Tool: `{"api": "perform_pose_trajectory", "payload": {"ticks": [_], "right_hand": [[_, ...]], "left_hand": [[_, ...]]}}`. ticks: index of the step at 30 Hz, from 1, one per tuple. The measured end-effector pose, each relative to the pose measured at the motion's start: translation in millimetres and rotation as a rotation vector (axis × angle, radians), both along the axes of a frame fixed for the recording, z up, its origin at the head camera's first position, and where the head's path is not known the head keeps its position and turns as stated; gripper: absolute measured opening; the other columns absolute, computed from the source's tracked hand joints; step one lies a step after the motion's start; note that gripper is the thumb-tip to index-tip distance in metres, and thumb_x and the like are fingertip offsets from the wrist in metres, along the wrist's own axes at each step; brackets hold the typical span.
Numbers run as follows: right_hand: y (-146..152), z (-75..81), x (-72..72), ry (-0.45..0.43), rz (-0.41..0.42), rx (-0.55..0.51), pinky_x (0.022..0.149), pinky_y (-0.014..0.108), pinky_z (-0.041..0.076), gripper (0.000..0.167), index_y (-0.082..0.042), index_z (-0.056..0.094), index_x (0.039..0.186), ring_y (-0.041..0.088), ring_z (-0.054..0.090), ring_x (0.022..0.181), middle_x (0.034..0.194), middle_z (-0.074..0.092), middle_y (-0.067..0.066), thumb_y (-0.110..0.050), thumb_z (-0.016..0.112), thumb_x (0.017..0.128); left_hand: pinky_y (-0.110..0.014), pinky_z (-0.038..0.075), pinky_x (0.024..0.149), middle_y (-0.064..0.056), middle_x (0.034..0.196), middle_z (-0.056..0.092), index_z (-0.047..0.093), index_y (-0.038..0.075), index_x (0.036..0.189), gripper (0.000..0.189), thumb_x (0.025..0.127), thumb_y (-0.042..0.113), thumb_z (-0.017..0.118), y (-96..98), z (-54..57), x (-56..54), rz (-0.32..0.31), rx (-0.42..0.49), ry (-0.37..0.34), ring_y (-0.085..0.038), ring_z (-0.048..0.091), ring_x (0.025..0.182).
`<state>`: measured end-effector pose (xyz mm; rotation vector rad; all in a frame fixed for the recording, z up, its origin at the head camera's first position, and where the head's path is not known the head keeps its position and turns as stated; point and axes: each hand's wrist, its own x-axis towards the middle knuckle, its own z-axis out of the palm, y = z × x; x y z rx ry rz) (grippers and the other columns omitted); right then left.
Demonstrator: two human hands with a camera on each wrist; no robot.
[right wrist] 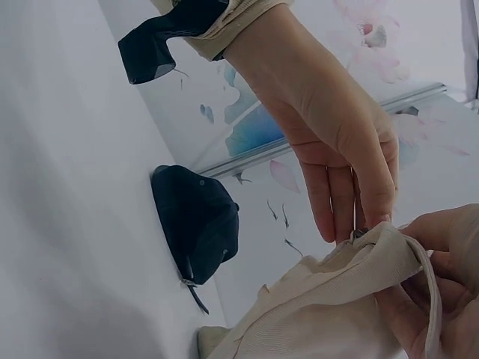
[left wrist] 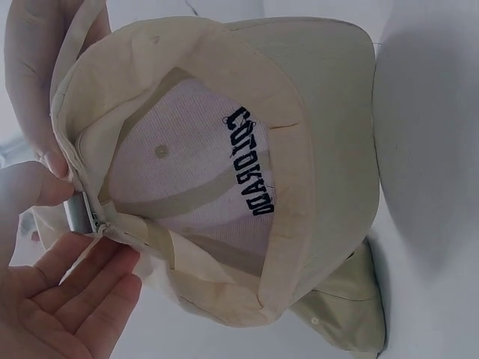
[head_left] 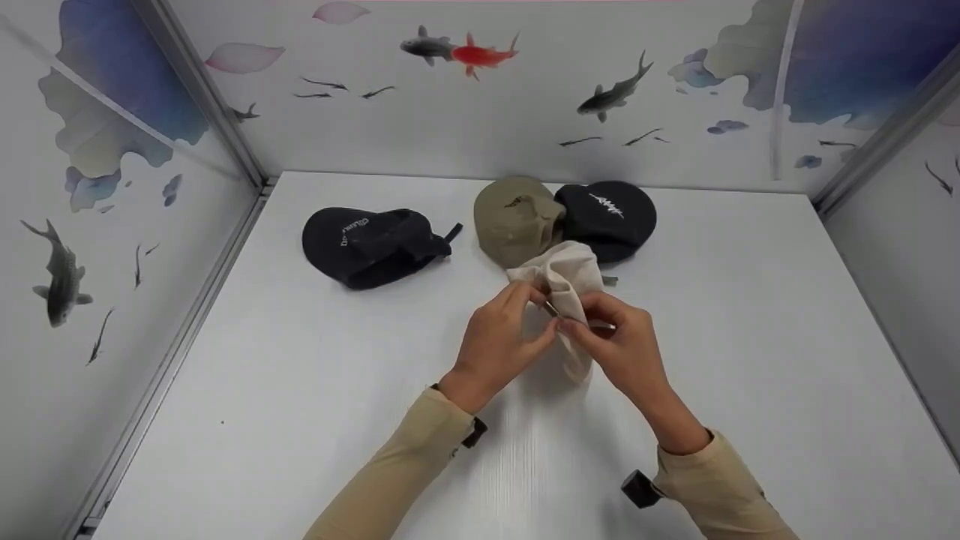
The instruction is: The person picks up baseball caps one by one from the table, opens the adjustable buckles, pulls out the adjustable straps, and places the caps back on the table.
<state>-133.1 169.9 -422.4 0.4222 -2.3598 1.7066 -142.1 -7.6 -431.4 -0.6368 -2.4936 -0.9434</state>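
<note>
A cream baseball cap [head_left: 574, 270] is held up over the table between both hands, its brim turned away from them. In the left wrist view its inside shows dark lettering and the sweatband. My left hand [head_left: 491, 341] pinches the metal buckle [left wrist: 78, 213] of the back strap between thumb and fingers. Opposite it, my right hand [head_left: 630, 345] pinches the strap's edge close to the buckle. A loop of the strap [right wrist: 428, 288] stands out beside the right fingers in the right wrist view.
Beyond the held cap lie an olive cap [head_left: 514, 217] and a black cap [head_left: 611, 217] with white lettering, side by side. Another dark cap [head_left: 367, 247], its strap sticking out, lies at the left. White panels with painted fish [head_left: 611, 97] enclose the white table [head_left: 315, 390].
</note>
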Motion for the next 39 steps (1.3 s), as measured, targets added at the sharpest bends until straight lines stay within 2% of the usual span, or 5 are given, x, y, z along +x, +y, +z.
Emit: {"api": "perform_pose_trajectory", "payload": {"ticks": [20,27,31,35,39], "right_hand": [[0.9,-0.5,-1.0,0.012,0.000,0.002,0.070,0.019,0.059,0.012,-0.008,0.076,0.096,0.004,0.071,0.083,0.095,0.074,0.009,-0.005,0.078,0.084],[1.1,-2.6,-1.6,0.024,-0.007,-0.002,0.068,0.019,0.059,0.009,-0.008,0.075,0.092,0.004,0.070,0.079,0.091,0.074,0.009,-0.004,0.078,0.084],[1.0,-2.2,-0.5,0.032,-0.018,0.013,0.066,0.017,0.058,0.007,-0.005,0.074,0.091,0.003,0.069,0.076,0.088,0.073,0.011,-0.002,0.077,0.085],[2.1,-1.3,2.2,0.022,-0.024,0.025,0.067,0.016,0.058,0.008,-0.004,0.074,0.091,0.003,0.069,0.076,0.088,0.073,0.012,0.000,0.075,0.085],[3.5,-0.8,3.3,0.010,-0.016,0.016,0.068,0.018,0.059,0.008,-0.004,0.074,0.092,0.004,0.070,0.077,0.089,0.073,0.011,0.001,0.075,0.085]], "left_hand": [[-0.027,0.058,0.083,0.000,0.104,0.073,0.069,0.010,0.106,0.019,0.089,0.015,0.071,0.1,1.8,-0.1,-0.027,-0.030,0.031,-0.013,0.071,0.097],[-0.026,0.058,0.080,0.001,0.103,0.074,0.071,0.010,0.108,0.019,0.090,0.015,0.070,1.2,0.8,0.5,-0.016,-0.063,0.068,-0.012,0.071,0.095],[-0.026,0.059,0.075,0.001,0.100,0.075,0.074,0.011,0.105,0.016,0.090,0.013,0.068,0.5,0.0,-1.2,0.016,-0.086,0.114,-0.012,0.072,0.090],[-0.026,0.059,0.074,0.003,0.096,0.076,0.076,0.013,0.099,0.011,0.091,0.011,0.069,-4.6,-0.8,-5.1,0.040,-0.055,0.114,-0.011,0.072,0.088],[-0.026,0.058,0.076,0.003,0.096,0.076,0.074,0.014,0.096,0.007,0.091,0.012,0.070,-8.0,-0.9,-6.1,0.019,-0.006,0.072,-0.011,0.072,0.090]]}}
